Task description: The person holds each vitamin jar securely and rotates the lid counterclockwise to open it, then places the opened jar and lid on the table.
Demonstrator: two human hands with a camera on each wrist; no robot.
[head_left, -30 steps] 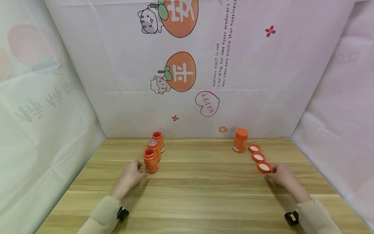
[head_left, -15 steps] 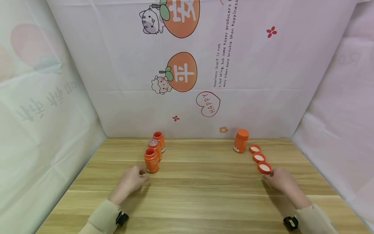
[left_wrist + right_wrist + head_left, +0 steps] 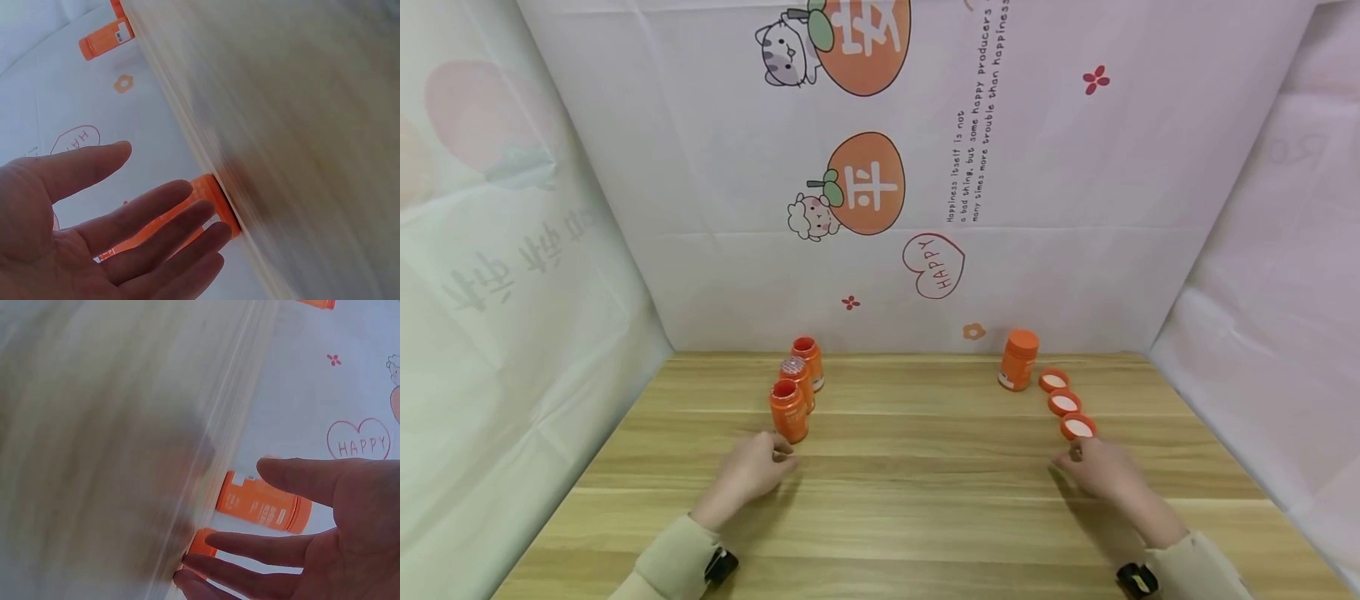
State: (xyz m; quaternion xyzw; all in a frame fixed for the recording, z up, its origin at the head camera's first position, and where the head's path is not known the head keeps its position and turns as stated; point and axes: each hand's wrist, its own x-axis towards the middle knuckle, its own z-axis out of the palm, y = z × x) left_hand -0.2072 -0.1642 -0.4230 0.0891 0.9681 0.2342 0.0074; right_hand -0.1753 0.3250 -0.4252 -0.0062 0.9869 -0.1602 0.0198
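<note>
Three uncapped orange bottles stand in a slanting row at the left; the nearest bottle [image 3: 789,414] has a red mouth, and the middle bottle [image 3: 797,382] has a silvery top. Just in front of them my left hand [image 3: 752,468] hovers, thumb apart from the loosely bent fingers, holding nothing. On the right, three orange caps lie with white insides up, the nearest cap [image 3: 1078,427] just beyond my right hand [image 3: 1097,471]. That hand is relaxed too, its thumb and fingers [image 3: 256,547] apart with nothing between them. Behind the caps stands a capped orange bottle [image 3: 1018,362].
The wooden table [image 3: 925,500] ends at a white printed cloth backdrop [image 3: 737,275]. White cloth also hangs along the left and right sides. Each wrist wears a small black camera, such as the left one [image 3: 721,567].
My left hand has drawn back from the nearest bottle and shifted right, toward me. My right hand has moved away from the nearest cap, leftward and toward me. Bottles and caps have stayed put.
</note>
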